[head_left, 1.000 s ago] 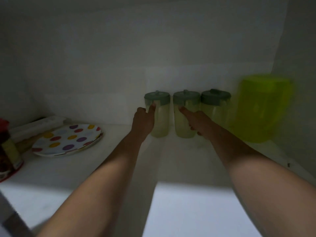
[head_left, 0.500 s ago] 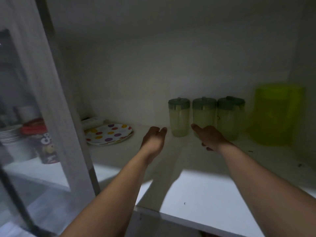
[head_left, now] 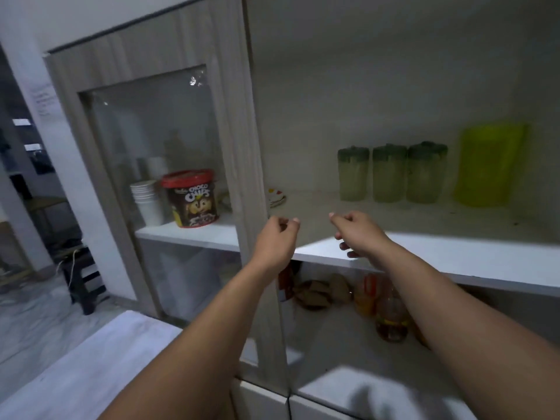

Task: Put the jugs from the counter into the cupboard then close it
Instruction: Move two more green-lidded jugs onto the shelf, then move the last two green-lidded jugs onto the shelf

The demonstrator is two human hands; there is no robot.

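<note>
both hands hover empty at the front edge of the shelf (head_left: 424, 256), left hand (head_left: 277, 237) and right hand (head_left: 357, 234) loosely curled. three green-lidded jugs (head_left: 389, 174) stand in a row at the back, beside a yellow jug (head_left: 488, 165). the cupboard stands open.

Open cupboard (head_left: 394, 86), three green-lidded jugs (head_left: 389, 174) in a row on the shelf (head_left: 454, 259), yellow-green jug (head_left: 488, 165) beside them, left hand (head_left: 277, 237) and right hand (head_left: 359, 233) loosely curled, empty, in front.
</note>
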